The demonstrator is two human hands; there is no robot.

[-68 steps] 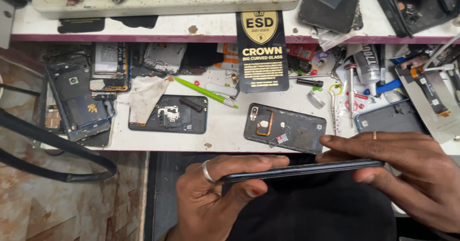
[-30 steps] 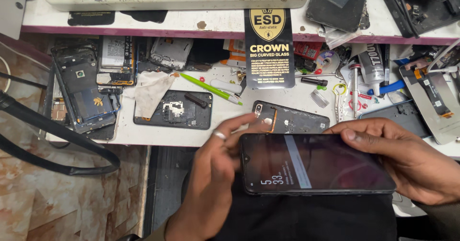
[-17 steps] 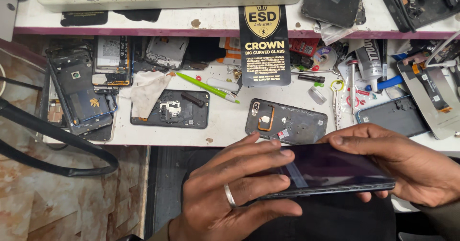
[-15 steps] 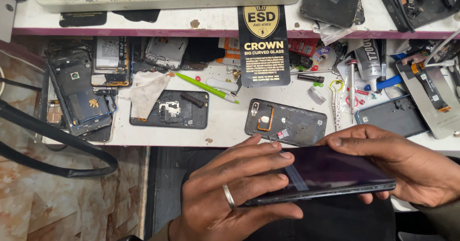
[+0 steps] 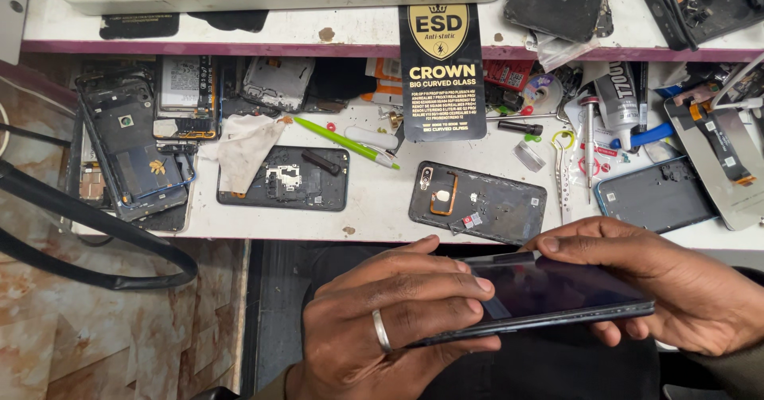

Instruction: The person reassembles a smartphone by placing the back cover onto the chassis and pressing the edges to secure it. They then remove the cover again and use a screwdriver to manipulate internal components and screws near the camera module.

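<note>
Bright, even light, sharp all over.
We see soft shadows under the bench (image 5: 477, 225) front edge and a faint sheen on the phone (image 5: 557, 292) glass.

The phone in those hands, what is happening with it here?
A person holds a dark smartphone in both hands above the lap, just in front of a white workbench. The left hand, with a ring, lies over the phone's left end, fingers spread across the screen; the right hand grips the right end. The screen looks dark. On the bench lie opened phone backs, a green pen, a cloth and small tools.
</note>
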